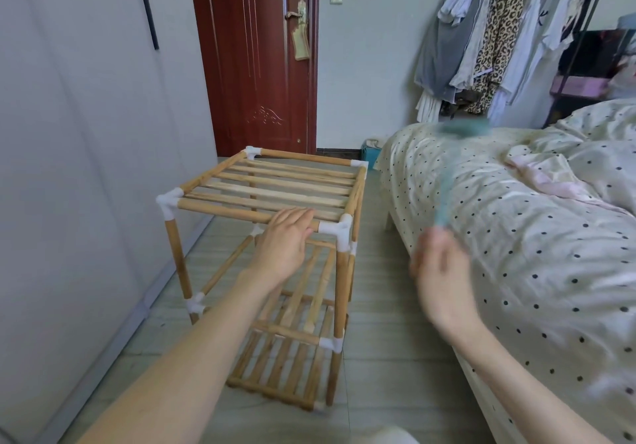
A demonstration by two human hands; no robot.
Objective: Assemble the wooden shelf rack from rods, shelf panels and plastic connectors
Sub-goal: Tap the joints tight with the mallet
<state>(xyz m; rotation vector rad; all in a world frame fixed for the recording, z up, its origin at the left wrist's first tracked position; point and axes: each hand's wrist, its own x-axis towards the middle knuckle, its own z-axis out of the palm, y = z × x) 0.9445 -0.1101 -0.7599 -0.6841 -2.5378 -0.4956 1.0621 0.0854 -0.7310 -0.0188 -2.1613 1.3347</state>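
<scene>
Wooden shelf rack point(275, 202) standing upright on the tiled floor point(378, 306), between the grey wardrobe wall point(86, 133) and the polka-dot bed point(516, 237); three slatted tiers visible, apparently fully assembled.

Step in hand, by judgement: final check or steadying of the finished frame. Left hand point(284, 247) laid over the rack's near top rod point(241, 214), fingers relaxed and straight, not clamped. Right hand point(438, 271) just right of the rack, beside the bed edge, motion-blurred; seemingly pinching a blurred teal object point(447, 185), though the grip cannot be told for certain.

Next move likely calling for pressing each joint home and testing for wobble.

Materials: round pale-wood rods, flat slats, smooth white plastic corner connectors point(339, 230).
</scene>
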